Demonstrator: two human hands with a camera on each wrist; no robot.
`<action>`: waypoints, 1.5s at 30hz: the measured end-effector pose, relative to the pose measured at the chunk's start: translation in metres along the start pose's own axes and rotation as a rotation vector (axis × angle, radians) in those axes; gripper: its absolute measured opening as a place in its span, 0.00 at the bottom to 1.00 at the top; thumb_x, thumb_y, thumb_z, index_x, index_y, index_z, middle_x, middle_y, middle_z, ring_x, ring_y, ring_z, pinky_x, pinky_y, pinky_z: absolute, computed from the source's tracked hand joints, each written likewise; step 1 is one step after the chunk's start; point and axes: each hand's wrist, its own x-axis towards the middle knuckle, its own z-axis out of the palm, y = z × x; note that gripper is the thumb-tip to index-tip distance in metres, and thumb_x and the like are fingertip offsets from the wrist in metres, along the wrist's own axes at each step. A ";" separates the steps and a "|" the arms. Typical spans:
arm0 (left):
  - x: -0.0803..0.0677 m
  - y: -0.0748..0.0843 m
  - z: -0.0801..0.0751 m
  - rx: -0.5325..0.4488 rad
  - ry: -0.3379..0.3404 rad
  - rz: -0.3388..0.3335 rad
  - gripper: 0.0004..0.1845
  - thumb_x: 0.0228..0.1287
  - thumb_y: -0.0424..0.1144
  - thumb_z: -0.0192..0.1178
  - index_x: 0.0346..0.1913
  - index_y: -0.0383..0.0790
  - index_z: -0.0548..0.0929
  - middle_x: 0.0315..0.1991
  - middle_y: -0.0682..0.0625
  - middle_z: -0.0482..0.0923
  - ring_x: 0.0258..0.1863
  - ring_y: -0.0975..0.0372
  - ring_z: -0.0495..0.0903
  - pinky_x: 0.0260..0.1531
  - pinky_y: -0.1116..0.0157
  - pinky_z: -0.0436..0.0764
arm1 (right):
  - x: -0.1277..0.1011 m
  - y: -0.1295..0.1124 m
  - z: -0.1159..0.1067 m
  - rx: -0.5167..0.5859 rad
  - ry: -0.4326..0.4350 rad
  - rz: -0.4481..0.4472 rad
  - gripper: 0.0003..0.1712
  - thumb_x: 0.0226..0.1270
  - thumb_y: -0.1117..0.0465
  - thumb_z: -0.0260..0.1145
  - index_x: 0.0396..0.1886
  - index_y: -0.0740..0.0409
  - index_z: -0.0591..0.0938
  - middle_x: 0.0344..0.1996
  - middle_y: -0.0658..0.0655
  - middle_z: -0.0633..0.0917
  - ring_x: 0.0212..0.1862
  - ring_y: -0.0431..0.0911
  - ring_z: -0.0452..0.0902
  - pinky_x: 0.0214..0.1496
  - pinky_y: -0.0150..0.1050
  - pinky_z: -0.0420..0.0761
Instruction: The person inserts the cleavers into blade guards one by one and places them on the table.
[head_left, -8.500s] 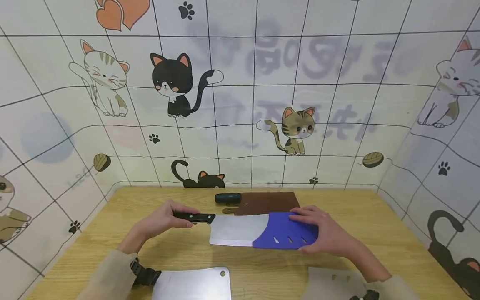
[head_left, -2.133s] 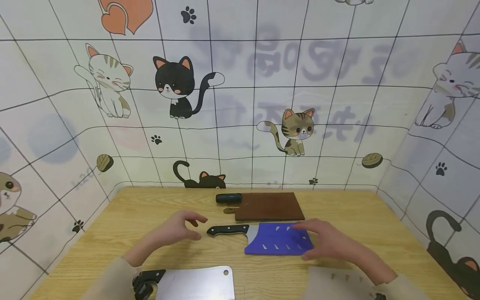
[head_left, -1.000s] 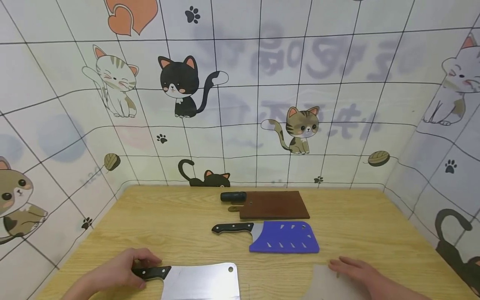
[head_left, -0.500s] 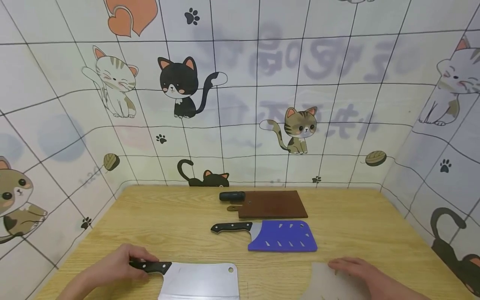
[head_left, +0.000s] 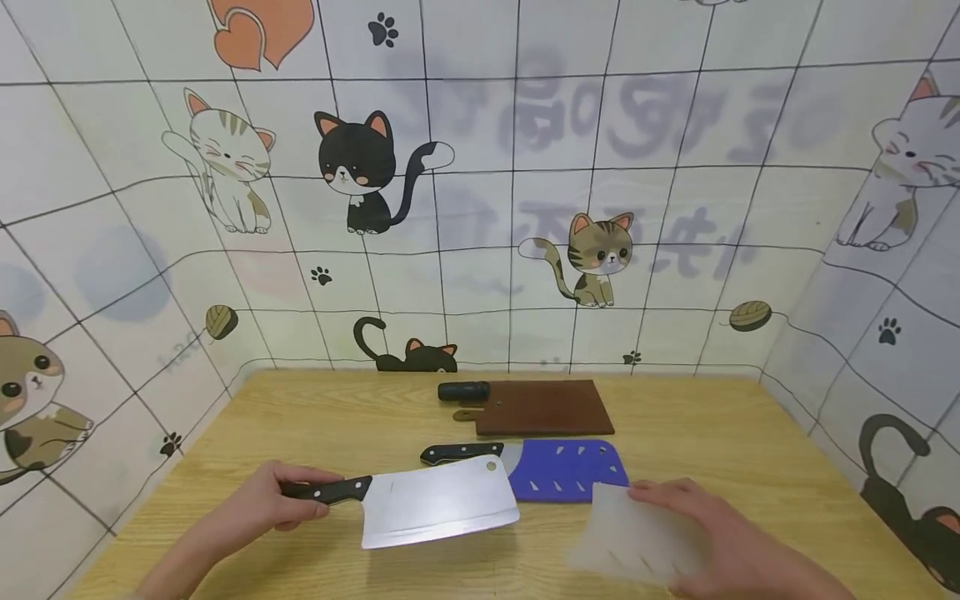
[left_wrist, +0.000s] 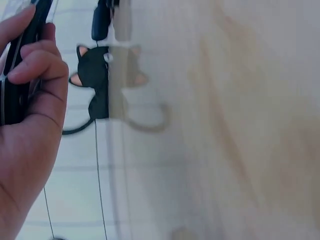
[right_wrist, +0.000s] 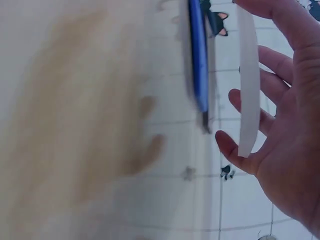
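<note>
Lifting cleaver (head_left: 438, 502) since earlier, clear sheath (head_left: 637, 533) raised

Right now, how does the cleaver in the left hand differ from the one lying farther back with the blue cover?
The held cleaver has a bare steel blade; the blue-covered cleaver has its blade sheathed in blue plastic with slits. The left hand grips the held cleaver's handle, lifted off the table; the blue-covered cleaver lies flat, untouched. Both have black handles pointing left and broad rectangular blades.

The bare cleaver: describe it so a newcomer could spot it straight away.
On the wooden table, look at the near left, where the left hand grips a black handle. That bare cleaver shows its shiny steel blade uncovered, unlike the blue-sheathed cleaver and brown-sheathed cleaver behind it.
</note>
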 end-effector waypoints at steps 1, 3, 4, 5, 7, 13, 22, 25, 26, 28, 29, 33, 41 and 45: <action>0.004 0.003 0.003 0.007 0.016 0.003 0.22 0.64 0.33 0.70 0.60 0.29 0.83 0.31 0.46 0.77 0.18 0.66 0.65 0.19 0.69 0.68 | 0.005 -0.002 0.000 -0.013 0.036 -0.048 0.55 0.39 0.44 0.86 0.73 0.33 0.74 0.66 0.41 0.77 0.60 0.40 0.72 0.52 0.46 0.79; 0.012 0.010 0.011 0.014 0.040 0.006 0.23 0.63 0.34 0.71 0.60 0.29 0.84 0.32 0.45 0.77 0.18 0.65 0.65 0.19 0.69 0.68 | 0.015 -0.006 -0.001 -0.035 0.090 -0.111 0.56 0.35 0.48 0.87 0.72 0.35 0.75 0.66 0.40 0.78 0.60 0.37 0.71 0.51 0.42 0.79; 0.016 0.012 0.014 0.011 0.045 0.008 0.23 0.63 0.34 0.71 0.60 0.30 0.84 0.33 0.44 0.77 0.19 0.65 0.65 0.19 0.69 0.67 | 0.020 -0.006 0.000 -0.039 0.119 -0.154 0.56 0.34 0.49 0.87 0.72 0.38 0.76 0.66 0.41 0.78 0.59 0.37 0.71 0.50 0.41 0.78; 0.019 0.015 0.017 0.010 0.051 0.009 0.23 0.63 0.35 0.72 0.60 0.31 0.84 0.34 0.44 0.78 0.19 0.65 0.65 0.19 0.69 0.67 | 0.025 -0.008 0.000 -0.019 0.121 -0.163 0.56 0.35 0.49 0.87 0.72 0.38 0.77 0.66 0.41 0.78 0.59 0.36 0.71 0.49 0.40 0.78; 0.026 0.018 0.021 0.007 0.069 0.010 0.23 0.63 0.35 0.72 0.60 0.32 0.85 0.36 0.44 0.78 0.19 0.64 0.65 0.19 0.69 0.67 | 0.033 -0.013 -0.001 0.003 0.114 -0.177 0.55 0.36 0.49 0.86 0.72 0.39 0.77 0.66 0.41 0.78 0.60 0.37 0.70 0.49 0.41 0.78; 0.036 0.023 0.027 -0.027 0.113 0.003 0.24 0.61 0.35 0.73 0.60 0.31 0.84 0.29 0.49 0.76 0.19 0.64 0.65 0.20 0.70 0.65 | 0.047 -0.016 -0.001 0.034 0.108 -0.204 0.53 0.37 0.48 0.85 0.71 0.41 0.78 0.66 0.40 0.78 0.59 0.38 0.70 0.49 0.42 0.78; 0.040 0.026 0.026 -0.036 0.121 0.046 0.24 0.61 0.32 0.73 0.60 0.28 0.83 0.33 0.44 0.80 0.18 0.64 0.64 0.19 0.69 0.64 | 0.048 -0.017 0.000 0.061 0.077 -0.146 0.52 0.39 0.46 0.84 0.71 0.39 0.78 0.67 0.39 0.78 0.59 0.39 0.70 0.49 0.42 0.77; 0.040 0.026 0.026 -0.030 0.125 0.047 0.24 0.61 0.32 0.73 0.60 0.28 0.83 0.34 0.44 0.80 0.19 0.65 0.65 0.20 0.70 0.65 | 0.049 -0.017 0.001 0.070 0.082 -0.170 0.51 0.38 0.49 0.84 0.70 0.41 0.79 0.67 0.41 0.78 0.59 0.39 0.69 0.48 0.41 0.77; 0.040 0.025 0.027 -0.028 0.124 0.048 0.24 0.61 0.32 0.73 0.60 0.28 0.83 0.35 0.44 0.80 0.19 0.64 0.65 0.20 0.70 0.65 | 0.049 -0.017 0.002 0.076 0.080 -0.174 0.51 0.38 0.49 0.84 0.70 0.41 0.79 0.67 0.42 0.78 0.59 0.39 0.69 0.48 0.40 0.77; 0.040 0.024 0.027 -0.024 0.123 0.050 0.24 0.61 0.32 0.73 0.60 0.28 0.83 0.34 0.44 0.80 0.19 0.64 0.66 0.20 0.70 0.66 | 0.050 -0.018 0.003 0.085 0.077 -0.182 0.51 0.38 0.50 0.84 0.70 0.41 0.79 0.67 0.43 0.79 0.58 0.39 0.69 0.47 0.40 0.77; 0.040 0.024 0.027 -0.023 0.122 0.049 0.24 0.61 0.32 0.73 0.60 0.28 0.83 0.33 0.44 0.80 0.19 0.64 0.66 0.20 0.70 0.66 | 0.050 -0.018 0.003 0.088 0.075 -0.183 0.51 0.38 0.50 0.84 0.70 0.41 0.79 0.67 0.43 0.79 0.58 0.40 0.69 0.47 0.40 0.77; 0.039 0.022 0.028 -0.034 0.114 0.036 0.24 0.62 0.32 0.72 0.60 0.28 0.83 0.30 0.45 0.79 0.20 0.64 0.66 0.20 0.69 0.66 | 0.051 -0.018 0.005 0.085 0.074 -0.185 0.50 0.39 0.49 0.84 0.70 0.41 0.79 0.67 0.43 0.78 0.58 0.40 0.69 0.48 0.41 0.76; 0.039 0.019 0.029 -0.094 0.106 0.058 0.25 0.61 0.30 0.72 0.60 0.24 0.81 0.28 0.47 0.78 0.18 0.66 0.64 0.19 0.71 0.64 | 0.053 -0.015 0.008 0.022 0.199 -0.213 0.54 0.33 0.48 0.85 0.69 0.50 0.79 0.62 0.46 0.81 0.58 0.41 0.71 0.50 0.43 0.77; 0.040 0.021 0.025 -0.067 0.095 0.055 0.25 0.61 0.31 0.72 0.61 0.27 0.82 0.32 0.45 0.80 0.18 0.66 0.65 0.19 0.71 0.65 | 0.052 -0.013 0.010 0.027 0.256 -0.203 0.56 0.29 0.48 0.86 0.68 0.51 0.80 0.61 0.48 0.82 0.59 0.41 0.72 0.50 0.42 0.78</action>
